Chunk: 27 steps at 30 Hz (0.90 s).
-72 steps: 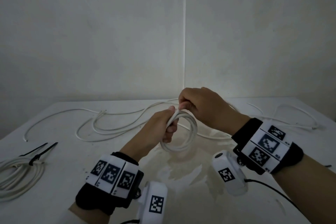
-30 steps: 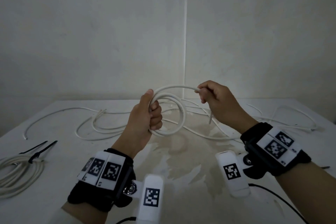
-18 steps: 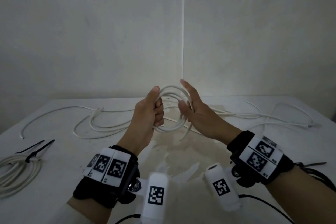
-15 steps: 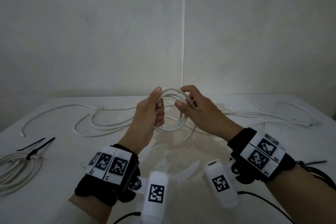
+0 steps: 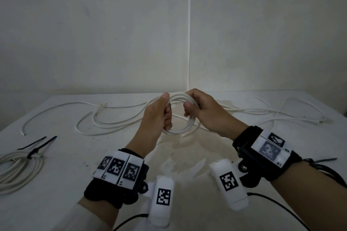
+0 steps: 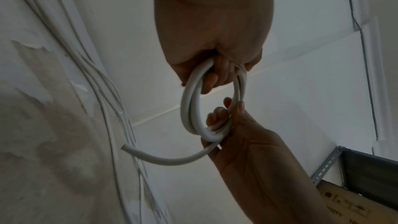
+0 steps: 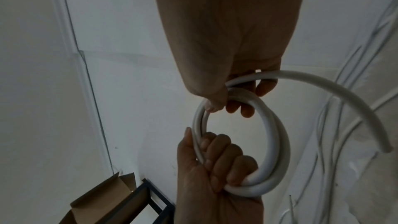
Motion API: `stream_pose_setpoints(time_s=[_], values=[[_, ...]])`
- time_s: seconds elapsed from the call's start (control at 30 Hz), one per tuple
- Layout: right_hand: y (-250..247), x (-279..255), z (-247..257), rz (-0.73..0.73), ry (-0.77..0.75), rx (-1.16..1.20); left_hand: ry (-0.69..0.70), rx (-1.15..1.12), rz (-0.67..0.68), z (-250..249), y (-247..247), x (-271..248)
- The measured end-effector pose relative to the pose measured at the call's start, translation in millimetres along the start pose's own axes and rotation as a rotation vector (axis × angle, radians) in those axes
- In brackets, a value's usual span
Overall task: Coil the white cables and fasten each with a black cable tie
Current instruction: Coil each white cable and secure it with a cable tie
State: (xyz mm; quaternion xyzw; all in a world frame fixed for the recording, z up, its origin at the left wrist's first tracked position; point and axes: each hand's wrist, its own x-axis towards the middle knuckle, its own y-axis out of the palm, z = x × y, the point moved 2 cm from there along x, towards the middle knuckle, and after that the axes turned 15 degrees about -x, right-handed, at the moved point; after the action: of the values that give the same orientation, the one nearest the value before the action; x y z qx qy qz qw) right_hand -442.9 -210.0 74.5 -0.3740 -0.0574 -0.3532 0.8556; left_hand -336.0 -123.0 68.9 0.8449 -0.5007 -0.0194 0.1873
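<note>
White cable forms a small coil (image 5: 181,116) held in the air above the middle of the table (image 5: 75,159). The left hand (image 5: 159,116) grips the coil's nine o'clock side in a closed fist. The right hand (image 5: 202,110) curls its fingers round the two o'clock side, and a short free end (image 6: 150,157) sticks out beside it.

Progress looks partial. One bundle (image 5: 16,169) lies at the table's nine o'clock edge, already bound with a black tie (image 5: 32,154); a spare tie (image 5: 31,143) lies just beside it. The held coil seems fully wound but has no tie yet. More loose cables (image 5: 105,122) sprawl from eleven to two o'clock, still uncoiled, so most of the work remains.

No brand names can be read. The wrist bands (image 5: 120,169) carry only black and white square code markers, with tiny characters too small to make out.
</note>
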Motion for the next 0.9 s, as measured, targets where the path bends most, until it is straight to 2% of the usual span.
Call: stream_pose_setpoints(time_s=[0.27,0.33,0.47,0.53,0.67,0.9], values=[[2.1,-0.4,-7.4,-0.024,-0.034,-0.141,-0.077,0.029,0.104,5.9,-7.8,3.2],[3.5,-1.8,-9.3,-0.019,-0.032,-0.158,-0.09,0.009,0.087,7.7,-7.4,2.7],[9.5,-3.8,-4.8,-0.047,-0.01,-0.09,-0.06,-0.089,-0.065,8.8,-0.2,-0.5],[10.8,-3.7,-0.5,-0.068,-0.015,-0.066,-0.04,-0.111,-0.089,6.9,1.6,-1.2],[0.3,-3.5,4.6,-0.122,0.003,0.027,-0.028,-0.112,-0.044,0.5,5.0,-1.0],[-7.3,-3.8,7.9,-0.112,0.013,0.143,-0.03,-0.088,0.007,-3.0,5.1,-2.3]])
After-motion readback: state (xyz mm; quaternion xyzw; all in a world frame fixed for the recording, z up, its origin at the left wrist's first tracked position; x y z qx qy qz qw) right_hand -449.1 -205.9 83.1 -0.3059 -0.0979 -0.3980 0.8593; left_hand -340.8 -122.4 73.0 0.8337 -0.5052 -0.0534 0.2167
